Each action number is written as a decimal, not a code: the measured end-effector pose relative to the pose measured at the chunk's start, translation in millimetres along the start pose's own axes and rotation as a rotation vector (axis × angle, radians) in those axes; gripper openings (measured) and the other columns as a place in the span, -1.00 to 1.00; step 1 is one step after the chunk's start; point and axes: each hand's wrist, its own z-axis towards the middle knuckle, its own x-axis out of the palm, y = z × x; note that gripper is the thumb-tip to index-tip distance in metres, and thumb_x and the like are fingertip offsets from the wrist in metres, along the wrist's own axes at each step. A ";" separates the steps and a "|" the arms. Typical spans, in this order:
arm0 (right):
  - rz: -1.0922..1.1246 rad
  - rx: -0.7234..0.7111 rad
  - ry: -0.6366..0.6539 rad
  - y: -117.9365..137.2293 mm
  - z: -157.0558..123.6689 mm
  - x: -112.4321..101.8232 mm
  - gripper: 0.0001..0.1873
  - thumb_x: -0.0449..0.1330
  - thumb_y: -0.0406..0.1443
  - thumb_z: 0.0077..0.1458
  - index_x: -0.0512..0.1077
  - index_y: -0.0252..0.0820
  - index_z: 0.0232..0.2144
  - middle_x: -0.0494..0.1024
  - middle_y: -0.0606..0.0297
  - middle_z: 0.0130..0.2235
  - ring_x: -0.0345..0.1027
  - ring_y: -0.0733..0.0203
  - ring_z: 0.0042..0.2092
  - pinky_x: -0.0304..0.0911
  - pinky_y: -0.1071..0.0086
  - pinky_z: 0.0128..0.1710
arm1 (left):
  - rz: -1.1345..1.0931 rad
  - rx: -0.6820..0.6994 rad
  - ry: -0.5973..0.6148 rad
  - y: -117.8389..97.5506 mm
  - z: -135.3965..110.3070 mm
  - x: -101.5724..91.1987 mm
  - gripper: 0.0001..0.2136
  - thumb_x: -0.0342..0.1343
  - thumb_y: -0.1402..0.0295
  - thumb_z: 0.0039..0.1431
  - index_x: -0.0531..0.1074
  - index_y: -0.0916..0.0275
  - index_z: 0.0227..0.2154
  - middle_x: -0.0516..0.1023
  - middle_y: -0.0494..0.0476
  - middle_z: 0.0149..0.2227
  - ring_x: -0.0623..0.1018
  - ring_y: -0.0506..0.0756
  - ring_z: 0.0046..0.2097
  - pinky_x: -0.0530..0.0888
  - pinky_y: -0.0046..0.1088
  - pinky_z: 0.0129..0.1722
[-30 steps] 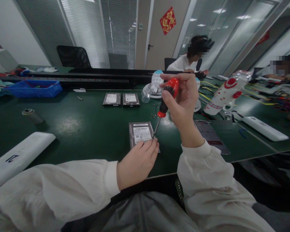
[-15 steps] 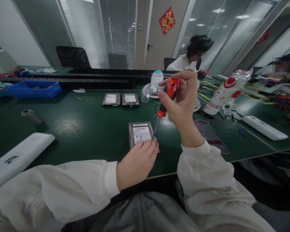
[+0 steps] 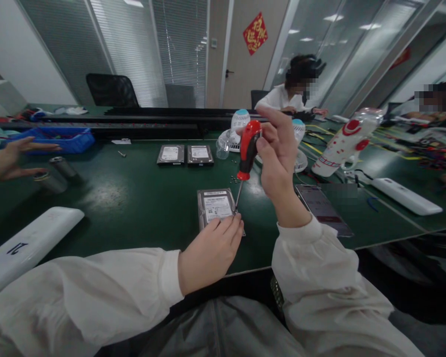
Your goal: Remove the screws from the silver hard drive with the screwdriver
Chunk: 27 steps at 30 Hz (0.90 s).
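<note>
A hard drive [image 3: 216, 201] with a white label lies on the green table in front of me. My left hand [image 3: 212, 248] is closed over its near end, fingers together across the top and fingertips at the right edge; the thumb is hidden. Above it, my right hand [image 3: 277, 153] grips the red and black handle of a screwdriver [image 3: 247, 151]. The shaft points down, with its tip at the drive's right edge beside my left fingertips. Whether a screw sits under the tip is too small to tell. Several small screws [image 3: 234, 179] lie just beyond the drive.
Two more hard drives [image 3: 170, 154] lie farther back. Small white fans [image 3: 240, 130] and a phone [image 3: 325, 210] are to the right. Another person's hand [image 3: 20, 156] reaches in at left near two metal cylinders [image 3: 62, 167] and a blue basket [image 3: 69, 140]. A white device [image 3: 40, 238] lies nearer.
The screwdriver handle has turned and tilted more upright as my right fingers shifted around it. Another person's hand has come in at left, and a second metal cylinder now stands there. My left hand stays put.
</note>
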 end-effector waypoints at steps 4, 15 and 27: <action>-0.064 0.003 0.015 3.4 -0.1 0.8 -0.65 0.11 0.05 0.21 0.36 0.21 0.00 0.51 0.33 0.00 0.47 0.09 0.04 0.50 0.14 -0.01 | -0.001 0.006 -0.006 -0.3 -0.4 0.2 -0.55 -0.13 0.41 0.38 0.26 0.58 0.23 0.32 0.52 0.27 0.38 0.32 0.24 0.34 -0.19 0.10; 0.055 -0.026 -0.066 -7.3 5.0 3.2 -0.53 0.31 0.00 0.05 0.22 0.12 -0.08 0.46 0.34 -0.02 0.46 0.16 0.06 0.52 0.08 0.02 | -0.003 0.004 -0.014 0.1 -0.2 0.4 -0.54 -0.11 0.40 0.37 0.27 0.59 0.23 0.33 0.52 0.27 0.37 0.32 0.24 0.35 -0.20 0.09; 0.066 0.092 0.041 1.2 2.9 -0.2 -0.65 0.06 0.06 0.22 0.34 0.17 -0.01 0.57 0.33 -0.08 0.52 0.15 -0.10 0.52 0.20 -0.17 | -0.011 0.003 -0.013 -0.1 -0.2 0.3 -0.54 -0.12 0.41 0.37 0.26 0.60 0.23 0.31 0.53 0.27 0.37 0.33 0.24 0.34 -0.19 0.10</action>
